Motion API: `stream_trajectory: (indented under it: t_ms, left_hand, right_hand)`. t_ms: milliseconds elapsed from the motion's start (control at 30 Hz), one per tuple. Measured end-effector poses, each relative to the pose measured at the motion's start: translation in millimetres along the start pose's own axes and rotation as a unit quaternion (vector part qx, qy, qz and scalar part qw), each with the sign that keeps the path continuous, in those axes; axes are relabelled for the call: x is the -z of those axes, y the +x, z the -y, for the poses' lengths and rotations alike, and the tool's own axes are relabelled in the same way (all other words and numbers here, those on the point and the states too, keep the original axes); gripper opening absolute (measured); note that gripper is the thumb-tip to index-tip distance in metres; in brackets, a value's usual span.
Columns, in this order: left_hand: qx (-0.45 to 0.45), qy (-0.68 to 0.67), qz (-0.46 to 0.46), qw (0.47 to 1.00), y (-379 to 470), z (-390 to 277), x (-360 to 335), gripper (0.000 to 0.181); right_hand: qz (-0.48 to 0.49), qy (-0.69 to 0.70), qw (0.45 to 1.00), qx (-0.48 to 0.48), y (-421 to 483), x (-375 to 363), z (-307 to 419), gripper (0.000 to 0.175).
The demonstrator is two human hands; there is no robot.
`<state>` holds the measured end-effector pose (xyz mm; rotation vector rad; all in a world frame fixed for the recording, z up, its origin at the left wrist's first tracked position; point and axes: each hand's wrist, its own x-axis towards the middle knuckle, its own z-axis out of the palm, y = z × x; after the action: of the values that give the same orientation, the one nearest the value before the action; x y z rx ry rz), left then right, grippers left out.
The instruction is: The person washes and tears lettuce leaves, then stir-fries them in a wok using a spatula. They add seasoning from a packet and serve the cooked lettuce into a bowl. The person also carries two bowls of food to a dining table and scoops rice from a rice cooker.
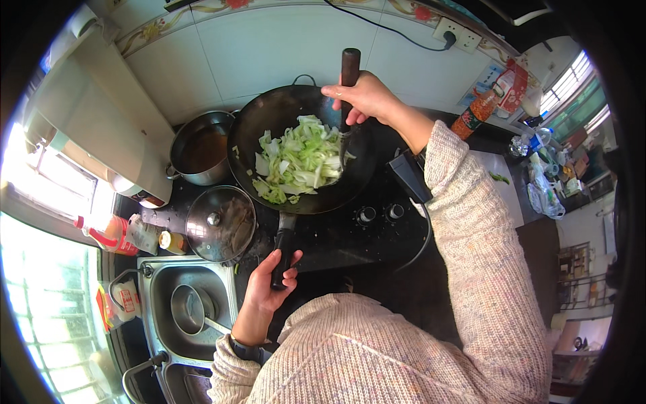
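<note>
My left hand (270,280) is wrapped around the black handle (283,252) of a dark wok (252,116). In the wok lies a heap of chopped pale-green cabbage (298,156). My right hand (371,96) grips the dark handle of a spatula (350,68) held steeply above the wok's right side. Its metal end (344,156) reaches down against the right edge of the cabbage, partly hidden by it. A few small bits of cabbage cling to the wok's left wall.
Left of the wok stand a steel pot (202,174) with brownish liquid and a glass-lidded pan (202,222). A sink (151,303) holding a saucepan (187,308) is at lower left. Stove knobs (367,214), a cutting board (497,174) and a bottle of chopped chilli (472,113) are rightward.
</note>
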<state>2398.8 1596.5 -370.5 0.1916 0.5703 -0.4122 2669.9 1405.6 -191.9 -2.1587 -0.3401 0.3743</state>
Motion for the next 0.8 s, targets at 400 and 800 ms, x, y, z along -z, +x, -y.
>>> stream_trajectory:
  t_ms: [400, 800]
  left_hand:
    - [-0.008, 0.079, -0.016, 0.997, -2, -2, -4, 0.038]
    - [-0.152, 0.602, -0.133, 0.773, -4, -37, -9, 0.044]
  right_hand:
    - [-0.083, -0.069, 0.986, 0.131, -31, 34, -4, 0.017]
    - [-0.102, 0.109, 0.981, 0.125, -54, 28, -46, 0.012]
